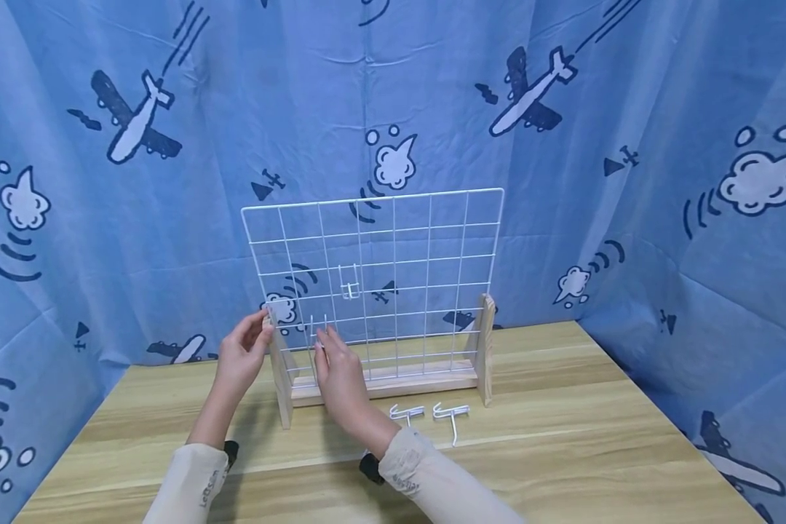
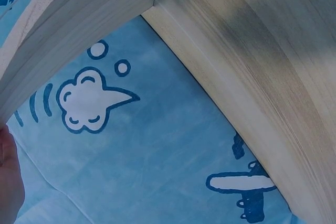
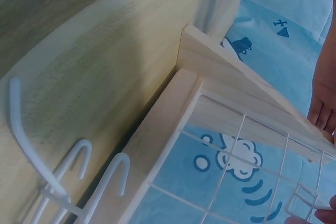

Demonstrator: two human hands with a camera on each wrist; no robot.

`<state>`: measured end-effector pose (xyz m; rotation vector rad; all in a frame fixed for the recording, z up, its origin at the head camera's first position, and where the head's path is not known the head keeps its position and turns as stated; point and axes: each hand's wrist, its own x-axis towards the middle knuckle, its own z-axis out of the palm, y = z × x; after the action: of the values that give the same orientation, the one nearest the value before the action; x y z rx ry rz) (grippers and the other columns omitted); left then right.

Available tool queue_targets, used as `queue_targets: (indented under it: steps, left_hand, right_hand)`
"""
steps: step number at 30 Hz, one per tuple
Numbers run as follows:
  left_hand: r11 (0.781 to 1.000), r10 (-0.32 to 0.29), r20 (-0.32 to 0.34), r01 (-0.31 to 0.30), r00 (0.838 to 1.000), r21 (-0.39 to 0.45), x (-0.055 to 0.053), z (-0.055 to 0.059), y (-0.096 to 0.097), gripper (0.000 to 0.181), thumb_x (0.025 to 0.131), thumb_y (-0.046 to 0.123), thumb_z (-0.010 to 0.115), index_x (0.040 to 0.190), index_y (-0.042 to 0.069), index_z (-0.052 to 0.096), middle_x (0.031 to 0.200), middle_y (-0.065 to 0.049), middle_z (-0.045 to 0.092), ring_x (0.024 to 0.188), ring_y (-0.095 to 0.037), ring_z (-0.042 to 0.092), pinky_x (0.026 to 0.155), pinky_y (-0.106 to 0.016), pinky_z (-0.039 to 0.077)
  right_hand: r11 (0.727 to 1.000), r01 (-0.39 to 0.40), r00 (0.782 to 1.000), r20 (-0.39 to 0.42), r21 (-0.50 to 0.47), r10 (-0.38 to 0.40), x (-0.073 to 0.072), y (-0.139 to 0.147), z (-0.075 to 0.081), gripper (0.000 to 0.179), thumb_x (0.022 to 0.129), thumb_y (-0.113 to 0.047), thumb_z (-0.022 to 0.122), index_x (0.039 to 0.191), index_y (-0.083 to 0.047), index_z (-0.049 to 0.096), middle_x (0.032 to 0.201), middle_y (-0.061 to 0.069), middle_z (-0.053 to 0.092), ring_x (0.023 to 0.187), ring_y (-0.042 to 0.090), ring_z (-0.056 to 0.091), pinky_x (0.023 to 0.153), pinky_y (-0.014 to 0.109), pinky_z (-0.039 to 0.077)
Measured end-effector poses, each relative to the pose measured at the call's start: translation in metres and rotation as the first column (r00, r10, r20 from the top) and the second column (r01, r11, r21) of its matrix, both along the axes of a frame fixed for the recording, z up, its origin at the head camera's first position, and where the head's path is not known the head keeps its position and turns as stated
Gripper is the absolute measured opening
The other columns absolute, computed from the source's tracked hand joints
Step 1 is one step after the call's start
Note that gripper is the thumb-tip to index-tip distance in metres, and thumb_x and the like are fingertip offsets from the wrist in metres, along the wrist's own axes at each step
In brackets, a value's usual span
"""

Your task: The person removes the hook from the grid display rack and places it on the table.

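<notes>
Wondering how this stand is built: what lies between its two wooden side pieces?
In the head view: the white wire grid with a hook on it, a wooden crossbar low down, and the right hand in front of the grid.

This looks like a curtained-off tabletop booth, though whether it stands in a home or a studio cannot be told. Blue cloth (image 1: 445, 160) printed with cartoon airplanes (image 1: 527, 100) and puffy clouds (image 1: 395, 166) hangs behind the wood-grain table (image 1: 563, 437) and along both of the table's sides, walling it in
</notes>
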<state>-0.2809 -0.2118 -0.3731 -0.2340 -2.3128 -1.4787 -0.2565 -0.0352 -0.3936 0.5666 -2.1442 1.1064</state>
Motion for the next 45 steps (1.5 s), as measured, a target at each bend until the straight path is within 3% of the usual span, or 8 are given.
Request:
queue_targets:
  steps: [14,22,27,33,45]
  left_hand:
    - [1.0,0.008,-0.014,-0.008,1.0,-0.011,-0.001,-0.001,0.0,0.043,0.1,0.024,0.053,0.137,0.003,0.05,0.127,-0.019,0.059,0.111,-0.026,0.056,0.082,-0.002,0.043]
    - [1.0,0.005,-0.012,-0.005,1.0,-0.014,0.0,0.001,-0.001,0.044,0.1,0.025,0.053,0.138,0.003,0.049,0.128,-0.018,0.058,0.11,-0.018,0.056,0.083,-0.002,0.042]
    - [1.0,0.0,0.001,0.0,1.0,-0.009,-0.001,0.001,-0.001,0.045,0.1,0.025,0.052,0.139,0.003,0.047,0.129,-0.019,0.057,0.114,-0.024,0.056,0.084,-0.002,0.041]
    - [1.0,0.005,0.002,-0.005,1.0,-0.006,-0.001,0.001,-0.001,0.044,0.1,0.024,0.053,0.138,0.003,0.049,0.128,-0.02,0.058,0.114,-0.028,0.056,0.083,-0.001,0.041]
    - [1.0,-0.003,-0.021,0.003,1.0,-0.001,-0.003,-0.002,-0.002,0.041,0.1,0.02,0.054,0.136,0.002,0.05,0.127,-0.02,0.058,0.114,-0.029,0.056,0.084,-0.002,0.042]
  right_hand:
    - [1.0,-0.031,0.999,-0.045,0.006,0.031,0.006,0.005,0.003,0.028,0.094,-0.001,0.058,0.121,0.007,0.061,0.126,0.028,0.057,0.115,0.037,0.058,0.095,0.037,0.048]
    - [0.998,-0.066,0.997,-0.029,0.001,0.066,0.012,0.013,0.006,0.028,0.095,-0.002,0.057,0.121,0.008,0.061,0.127,0.027,0.056,0.116,0.036,0.057,0.096,0.037,0.048]
    - [0.997,-0.082,0.996,-0.029,0.015,0.082,0.013,0.017,0.006,0.028,0.096,-0.003,0.056,0.122,0.007,0.061,0.129,0.027,0.056,0.118,0.036,0.056,0.097,0.036,0.047]
    - [0.994,-0.105,0.994,0.029,0.032,0.104,0.016,0.023,0.006,0.03,0.098,-0.006,0.055,0.126,0.004,0.059,0.134,0.023,0.052,0.121,0.033,0.054,0.098,0.034,0.046]
    - [0.988,-0.144,0.99,-0.003,0.053,0.144,0.019,0.033,0.002,0.027,0.096,-0.004,0.057,0.121,0.006,0.062,0.131,0.025,0.055,0.119,0.035,0.055,0.098,0.037,0.047]
